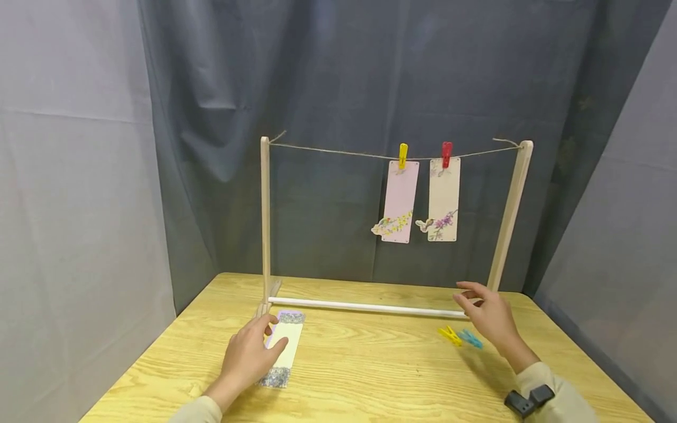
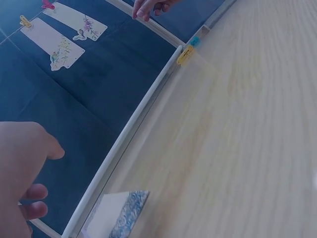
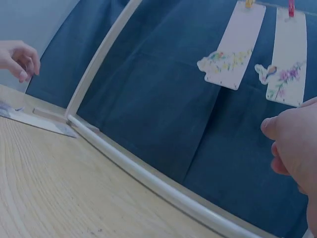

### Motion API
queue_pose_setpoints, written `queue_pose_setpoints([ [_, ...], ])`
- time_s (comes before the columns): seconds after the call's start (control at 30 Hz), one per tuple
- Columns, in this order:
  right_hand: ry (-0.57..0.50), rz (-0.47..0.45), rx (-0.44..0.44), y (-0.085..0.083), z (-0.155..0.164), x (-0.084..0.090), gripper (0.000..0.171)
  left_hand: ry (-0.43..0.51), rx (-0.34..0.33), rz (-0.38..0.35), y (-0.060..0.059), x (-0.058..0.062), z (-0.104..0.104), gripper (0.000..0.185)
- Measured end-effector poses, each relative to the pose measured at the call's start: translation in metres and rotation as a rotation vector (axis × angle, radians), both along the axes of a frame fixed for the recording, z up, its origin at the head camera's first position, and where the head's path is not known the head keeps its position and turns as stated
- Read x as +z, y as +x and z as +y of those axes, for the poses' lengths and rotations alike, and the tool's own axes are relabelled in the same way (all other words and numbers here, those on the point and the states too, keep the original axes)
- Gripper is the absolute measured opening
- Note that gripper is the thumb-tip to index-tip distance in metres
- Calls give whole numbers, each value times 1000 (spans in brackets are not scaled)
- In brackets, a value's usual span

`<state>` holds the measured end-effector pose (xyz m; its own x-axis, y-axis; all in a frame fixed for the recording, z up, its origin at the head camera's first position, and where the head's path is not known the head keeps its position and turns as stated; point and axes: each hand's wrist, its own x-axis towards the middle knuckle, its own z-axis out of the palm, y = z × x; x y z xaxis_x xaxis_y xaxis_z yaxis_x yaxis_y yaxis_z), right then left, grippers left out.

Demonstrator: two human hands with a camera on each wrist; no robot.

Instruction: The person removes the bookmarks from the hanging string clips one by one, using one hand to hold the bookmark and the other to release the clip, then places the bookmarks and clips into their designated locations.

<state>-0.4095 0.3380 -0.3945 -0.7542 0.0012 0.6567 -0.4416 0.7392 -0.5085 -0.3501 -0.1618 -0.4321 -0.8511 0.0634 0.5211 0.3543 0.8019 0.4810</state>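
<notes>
My left hand (image 1: 250, 353) hovers above a card (image 1: 288, 346) with patterned ends that lies on the table. Its fingers are loosely bent and hold nothing; the hand covers part of the card. On the right, my right hand (image 1: 488, 314) is held in the air, thumb and fingers apart with nothing between them. Close to it on the tabletop lie a yellow clothespin (image 1: 451, 336) and a blue clothespin (image 1: 470, 338). From a string (image 1: 338, 152) hang a pink bookmark (image 1: 399, 194) under a yellow clothespin (image 1: 403, 155) and a cream bookmark (image 1: 443, 191) under a red clothespin (image 1: 446, 154).
The string is tied between two wooden posts, left (image 1: 265, 217) and right (image 1: 510, 217). A white rod (image 1: 365, 306) joins them low down, just above the wooden table (image 1: 370, 376). Behind the frame hangs a dark curtain (image 1: 328, 223).
</notes>
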Motion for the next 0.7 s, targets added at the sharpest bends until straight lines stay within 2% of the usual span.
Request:
queue_pose_setpoints([
  [0.2, 25, 81, 6, -7, -6, 16, 34, 80, -66, 15, -14, 15, 13, 36],
  [0.5, 20, 86, 35, -12, -18, 41, 39, 176, -131, 48, -37, 40, 34, 38],
  [0.7, 27, 106, 64, -16, -34, 54, 37, 236, -170, 90, -55, 48, 53, 35],
])
